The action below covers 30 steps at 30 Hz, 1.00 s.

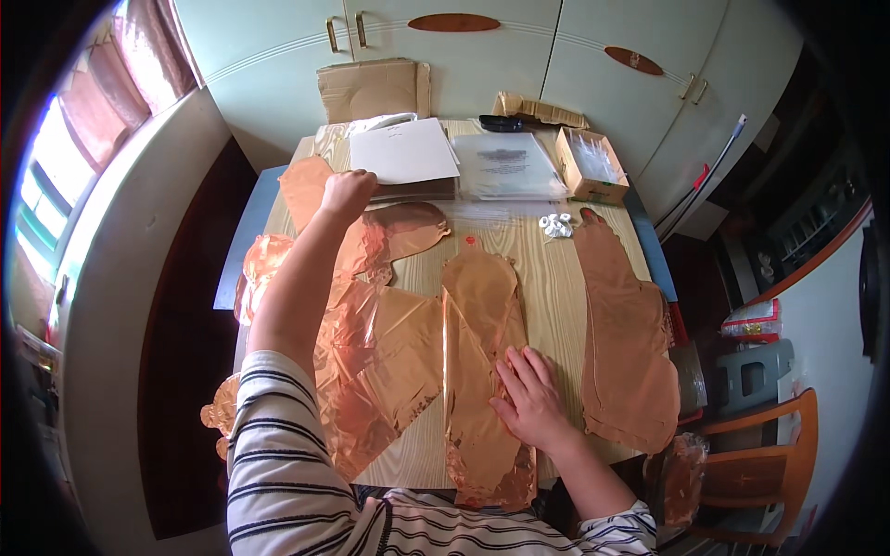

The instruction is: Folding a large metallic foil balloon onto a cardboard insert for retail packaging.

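A flat rose-gold foil balloon [482, 306] lies lengthwise in front of me on the wooden table. My right hand [533, 398] rests on its right edge with the fingers stretched out. Farther off, my left hand [349, 195] is closed at the near left corner of a stack topped by white sheets [403, 153]; what its fingers pinch is hidden. Beneath and beside my left arm spreads a larger crinkled foil balloon [371, 361], partly covered by the sleeve. Another flat foil balloon [626, 343], matte brown-pink, lies along the right side.
Clear plastic bags [508, 167] lie beside the white sheets. A cardboard box [593, 165] holds more clear plastic at the back right, near several small white rolls [555, 225]. Cabinets [445, 65] stand behind the table [547, 278]; a wooden chair [797, 463] is at right.
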### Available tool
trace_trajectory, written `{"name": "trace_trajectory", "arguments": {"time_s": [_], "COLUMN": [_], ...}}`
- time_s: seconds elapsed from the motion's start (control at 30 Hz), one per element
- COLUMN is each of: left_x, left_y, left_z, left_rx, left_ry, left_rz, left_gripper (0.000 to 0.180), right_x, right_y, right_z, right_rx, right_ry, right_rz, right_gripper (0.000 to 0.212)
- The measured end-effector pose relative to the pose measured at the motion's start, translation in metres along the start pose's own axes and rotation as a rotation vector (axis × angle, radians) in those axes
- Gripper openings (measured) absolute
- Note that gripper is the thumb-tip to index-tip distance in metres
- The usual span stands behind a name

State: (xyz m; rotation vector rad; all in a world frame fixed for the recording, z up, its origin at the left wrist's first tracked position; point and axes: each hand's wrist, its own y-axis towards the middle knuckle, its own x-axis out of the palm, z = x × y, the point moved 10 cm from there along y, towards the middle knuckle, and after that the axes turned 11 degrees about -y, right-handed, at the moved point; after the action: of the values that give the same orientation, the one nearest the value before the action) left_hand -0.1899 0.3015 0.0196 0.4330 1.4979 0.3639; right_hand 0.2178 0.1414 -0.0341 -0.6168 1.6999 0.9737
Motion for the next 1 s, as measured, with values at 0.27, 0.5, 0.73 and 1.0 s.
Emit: {"name": "trace_trajectory", "arguments": {"time_s": [0.27, 0.5, 0.73, 1.0], "left_x": [-0.115, -0.159, -0.118, -0.102], "left_y": [-0.029, -0.147, -0.242, -0.317], "left_z": [0.113, 0.326, 0.336, 0.352], "left_rx": [0.221, 0.611, 0.186, 0.052], "left_ry": [-0.131, -0.364, -0.449, -0.636], "left_rz": [0.497, 0.286, -0.115, -0.344], "left_gripper": [0.013, 0.033, 0.060, 0.062], "right_x": [-0.031, -0.009, -0.092, -0.101], "right_y": [0.009, 0.032, -0.031, -0.037], "right_z": [0.017, 0.020, 0.060, -0.046], "right_rx": [0.131, 0.644, 0.640, -0.228], "right_ry": [0.235, 1.604, 0.711, -0.441], "right_rz": [0.084, 0.100, 0.482, 0.258], "right_gripper": [0.058, 0.038, 0.047, 0.020]}}
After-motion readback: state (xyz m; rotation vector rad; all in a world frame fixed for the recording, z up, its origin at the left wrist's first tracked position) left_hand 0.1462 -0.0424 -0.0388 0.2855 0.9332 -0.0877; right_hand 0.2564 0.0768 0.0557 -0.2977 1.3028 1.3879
